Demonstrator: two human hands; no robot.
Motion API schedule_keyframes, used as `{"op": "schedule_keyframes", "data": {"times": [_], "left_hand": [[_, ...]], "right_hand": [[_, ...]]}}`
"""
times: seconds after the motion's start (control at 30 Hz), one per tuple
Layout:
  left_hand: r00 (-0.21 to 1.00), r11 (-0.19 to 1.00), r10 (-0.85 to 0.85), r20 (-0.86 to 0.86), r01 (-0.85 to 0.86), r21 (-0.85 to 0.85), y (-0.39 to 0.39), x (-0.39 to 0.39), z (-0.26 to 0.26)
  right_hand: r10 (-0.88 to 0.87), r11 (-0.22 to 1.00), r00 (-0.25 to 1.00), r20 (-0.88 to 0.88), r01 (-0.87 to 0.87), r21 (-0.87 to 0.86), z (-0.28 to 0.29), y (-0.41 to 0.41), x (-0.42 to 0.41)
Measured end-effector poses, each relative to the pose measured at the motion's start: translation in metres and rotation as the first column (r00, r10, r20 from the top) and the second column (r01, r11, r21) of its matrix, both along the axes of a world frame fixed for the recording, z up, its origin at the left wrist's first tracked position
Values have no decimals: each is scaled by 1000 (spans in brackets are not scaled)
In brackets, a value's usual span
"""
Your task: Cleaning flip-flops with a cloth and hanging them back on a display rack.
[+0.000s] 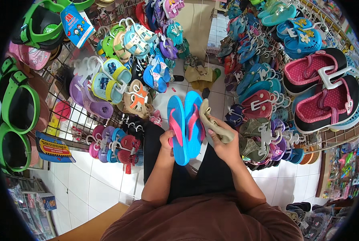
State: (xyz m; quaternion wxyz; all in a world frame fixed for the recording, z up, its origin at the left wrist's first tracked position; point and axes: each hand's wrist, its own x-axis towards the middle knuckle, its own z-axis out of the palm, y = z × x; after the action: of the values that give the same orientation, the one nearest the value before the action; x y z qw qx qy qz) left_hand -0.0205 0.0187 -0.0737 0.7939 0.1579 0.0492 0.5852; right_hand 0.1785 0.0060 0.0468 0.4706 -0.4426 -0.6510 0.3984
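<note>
A pair of blue flip-flops with pink straps is held up over my lap, soles side by side. My left hand [167, 141] grips the left flip-flop [180, 154] at its edge, the thumb by the pink strap. Beside it is the right flip-flop [193, 147]; what supports it is hidden. My right hand [226, 143] pinches a folded khaki cloth [214, 126] between thumb and fingers. The cloth is close against the right edge of that flip-flop; whether they touch I cannot tell.
Wire racks [57, 90] of hanging children's shoes flank both sides. Black shoes with pink lining [313, 70] hang close at right, green-strapped sandals [20, 110] at left. A khaki cloth item [199, 75] lies on the white tiled floor [102, 177] ahead. A brown board [107, 215] is at lower left.
</note>
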Motion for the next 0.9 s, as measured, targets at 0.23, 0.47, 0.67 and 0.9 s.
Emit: {"op": "schedule_keyframes", "data": {"times": [0.23,0.47,0.67,0.9], "left_hand": [[1000,998,18,-11,-18,57,-5,6,4],[996,984,-36,-86,20,-177,-1,0,13],[955,980,133,-264,-167,-110,-2,3,4],[977,996,29,-210,-44,-71,-5,25,22]], "right_hand": [[-124,981,979,162,97,168,-2,2,-2],[-242,962,960,138,219,164,-8,5,5],[-320,926,931,175,268,267,-3,7,4],[-314,904,930,190,232,359,-1,7,-4]]}}
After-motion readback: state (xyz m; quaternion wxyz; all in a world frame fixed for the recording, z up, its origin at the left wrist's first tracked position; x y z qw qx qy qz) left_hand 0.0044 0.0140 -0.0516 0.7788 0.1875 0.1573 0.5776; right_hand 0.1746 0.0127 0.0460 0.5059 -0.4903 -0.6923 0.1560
